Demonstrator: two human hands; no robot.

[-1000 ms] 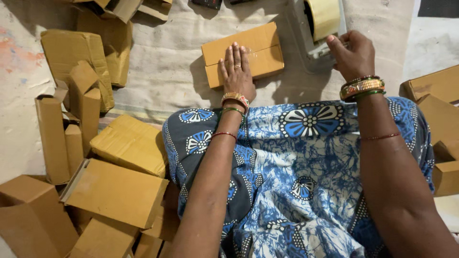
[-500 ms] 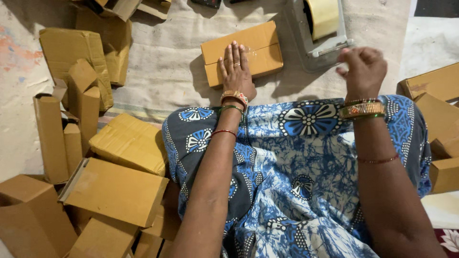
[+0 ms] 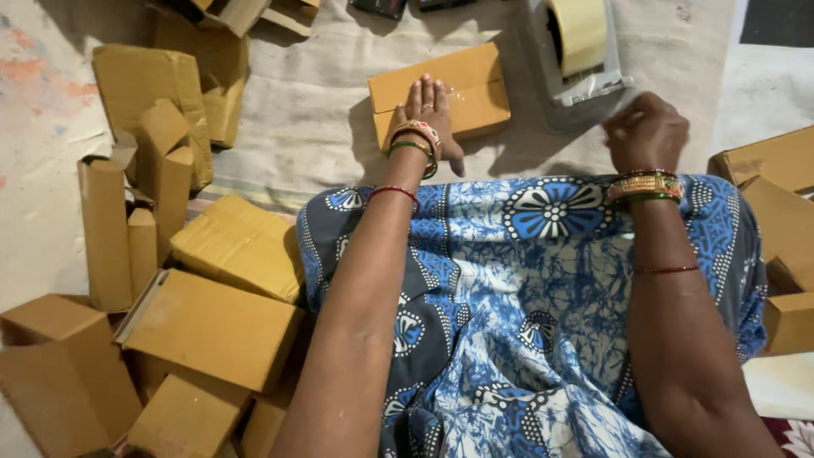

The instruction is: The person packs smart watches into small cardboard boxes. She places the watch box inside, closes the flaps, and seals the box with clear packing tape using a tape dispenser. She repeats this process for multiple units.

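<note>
- Since a second ago, my right hand (image 3: 646, 131) has pulled back from the tape dispenser (image 3: 583, 47) toward my lap; my left hand (image 3: 426, 114) has stayed put on the box.
- Left hand: open, fingers straight and together, palm flat on the lid of the closed cardboard box (image 3: 441, 92); forearm stretched forward over my knee, bangles at the wrist.
- Right hand: curled into a loose fist, knuckles up, hovering near the dispenser without touching it; whether it pinches anything, I cannot tell.
- Closed cardboard box: lying flat on the pale cloth (image 3: 322, 102) just ahead of my knees, to the left of the tape dispenser.
- Tape dispenser: grey frame, yellowish roll, standing on the cloth.
- Folded brown cartons (image 3: 212, 326): heaped at my left side; more at my right (image 3: 776, 161).
- Lap: blue printed fabric (image 3: 543, 280).
</note>
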